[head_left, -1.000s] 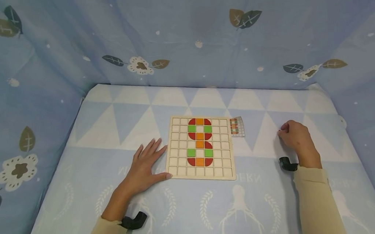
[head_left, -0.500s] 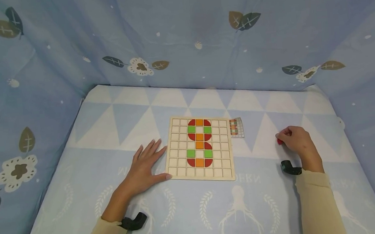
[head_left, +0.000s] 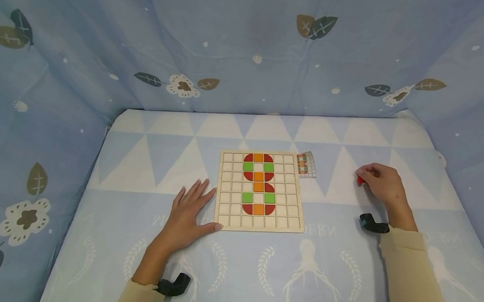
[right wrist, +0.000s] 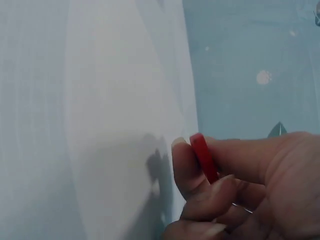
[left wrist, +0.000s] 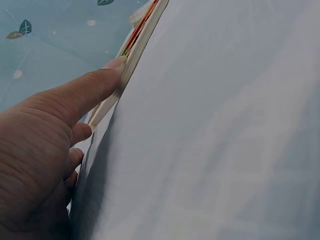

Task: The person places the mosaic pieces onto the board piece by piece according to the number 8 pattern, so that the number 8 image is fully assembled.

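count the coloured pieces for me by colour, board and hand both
red pieces: 8, that is 7 on the board plus 1 red piece pinched in the right hand
orange pieces: 4
green pieces: 4
total: 16

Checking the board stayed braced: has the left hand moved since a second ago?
No. The left hand lies flat at the same spot against the wooden board's left edge, thumb at its near corner, as in both earlier head views.
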The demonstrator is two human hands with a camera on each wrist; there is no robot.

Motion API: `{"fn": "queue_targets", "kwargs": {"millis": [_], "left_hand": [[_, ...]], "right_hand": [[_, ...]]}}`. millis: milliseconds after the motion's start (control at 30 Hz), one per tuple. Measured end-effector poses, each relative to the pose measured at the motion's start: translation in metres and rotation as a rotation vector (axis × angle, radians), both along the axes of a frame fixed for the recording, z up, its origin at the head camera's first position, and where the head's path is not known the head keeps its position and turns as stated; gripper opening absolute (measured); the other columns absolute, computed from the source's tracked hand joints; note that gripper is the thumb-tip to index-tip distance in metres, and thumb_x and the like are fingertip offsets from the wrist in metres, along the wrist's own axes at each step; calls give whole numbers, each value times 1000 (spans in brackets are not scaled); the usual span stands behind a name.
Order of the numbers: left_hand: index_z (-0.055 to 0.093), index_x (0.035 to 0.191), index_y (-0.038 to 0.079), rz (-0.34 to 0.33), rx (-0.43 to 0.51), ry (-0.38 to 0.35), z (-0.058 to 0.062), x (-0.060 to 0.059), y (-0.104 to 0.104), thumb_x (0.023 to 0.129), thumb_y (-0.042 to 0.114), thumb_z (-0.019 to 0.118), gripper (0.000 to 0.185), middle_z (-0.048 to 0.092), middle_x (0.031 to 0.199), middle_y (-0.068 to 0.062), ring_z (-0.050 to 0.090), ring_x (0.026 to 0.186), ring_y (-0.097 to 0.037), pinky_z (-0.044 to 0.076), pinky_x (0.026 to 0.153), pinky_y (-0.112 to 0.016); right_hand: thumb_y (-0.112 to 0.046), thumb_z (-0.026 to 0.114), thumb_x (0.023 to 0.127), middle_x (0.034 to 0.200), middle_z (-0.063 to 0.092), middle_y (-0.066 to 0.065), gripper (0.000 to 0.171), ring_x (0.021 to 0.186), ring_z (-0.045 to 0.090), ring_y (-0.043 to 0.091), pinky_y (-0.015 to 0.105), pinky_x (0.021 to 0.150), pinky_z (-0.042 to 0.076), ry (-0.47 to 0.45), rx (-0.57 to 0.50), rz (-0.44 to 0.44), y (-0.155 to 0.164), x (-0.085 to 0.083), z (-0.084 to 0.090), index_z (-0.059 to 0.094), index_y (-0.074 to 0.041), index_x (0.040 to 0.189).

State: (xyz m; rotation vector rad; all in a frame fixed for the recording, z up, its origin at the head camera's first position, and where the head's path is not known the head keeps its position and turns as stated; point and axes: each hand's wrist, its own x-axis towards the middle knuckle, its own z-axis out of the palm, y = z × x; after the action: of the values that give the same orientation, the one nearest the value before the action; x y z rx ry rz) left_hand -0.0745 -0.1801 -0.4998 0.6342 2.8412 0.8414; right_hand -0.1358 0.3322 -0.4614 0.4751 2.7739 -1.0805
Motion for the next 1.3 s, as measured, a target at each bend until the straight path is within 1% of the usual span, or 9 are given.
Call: {"fn": "queue_targets", "kwargs": {"millis": [133,267,333,500,633,767,933,1100,1300], "left_hand": [[34,151,21,-3,0,3,1,-1,0,78,61,70,90,17,161,-3,8,148,-26,1,115,-51],[36,151,20,-7,5,7,1,-1,0,78,60,70,90,18,160,-4,9,147,-27,2,115,-52],[36,151,19,-8,8,9,1,-1,1,78,61,70,90,18,160,-4,9,147,-27,2,114,-53],[36,151,21,5,-12,11,0,-1,1,77,62,70,92,18,160,-2,8,147,-25,1,115,-52],[35,151,21,11,-25,6,-1,-2,1,76,62,71,93,17,161,-1,8,148,-25,1,115,-51],[35,151,20,7,-25,8,-1,-2,2,76,63,70,93,17,161,-2,8,148,-26,1,115,-51],[36,151,21,5,-20,12,-2,-2,1,76,65,69,93,18,161,-2,8,147,-26,1,115,-51],[34,152,23,3,-25,3,-4,-2,0,77,65,67,92,16,161,1,7,148,-23,0,115,-49],[32,152,23,6,-26,-6,-3,-2,-1,78,67,65,92,15,161,1,6,148,-22,-1,116,-48]], "right_hand": [[-31,61,95,89,70,12,32,69,65,16,24,58,51,63,-95,-37,-16,-2,-2,65,-2,109],[-23,62,95,92,69,15,31,68,69,20,28,60,56,99,-200,25,-34,-5,-1,63,1,115],[-23,61,96,93,69,17,30,69,70,22,28,63,56,117,-215,79,-45,-6,2,63,0,115],[-25,65,93,90,71,11,21,72,66,24,30,63,54,162,-167,225,-82,-13,9,67,-7,105],[-15,67,92,87,69,9,13,72,65,26,35,63,54,153,-209,362,-119,-19,15,63,-7,101],[-10,64,92,89,68,6,12,73,62,21,35,65,52,142,-196,509,-156,-25,15,65,-6,104],[-13,62,93,90,66,-2,10,72,57,15,32,66,50,149,-154,692,-191,-32,11,70,-11,100],[-15,61,95,87,66,-6,10,71,55,14,30,66,50,136,-132,810,-216,-38,9,71,-14,98],[-15,62,94,85,65,-9,9,72,54,10,27,68,49,148,-56,894,-232,-39,3,71,-14,95]]}}
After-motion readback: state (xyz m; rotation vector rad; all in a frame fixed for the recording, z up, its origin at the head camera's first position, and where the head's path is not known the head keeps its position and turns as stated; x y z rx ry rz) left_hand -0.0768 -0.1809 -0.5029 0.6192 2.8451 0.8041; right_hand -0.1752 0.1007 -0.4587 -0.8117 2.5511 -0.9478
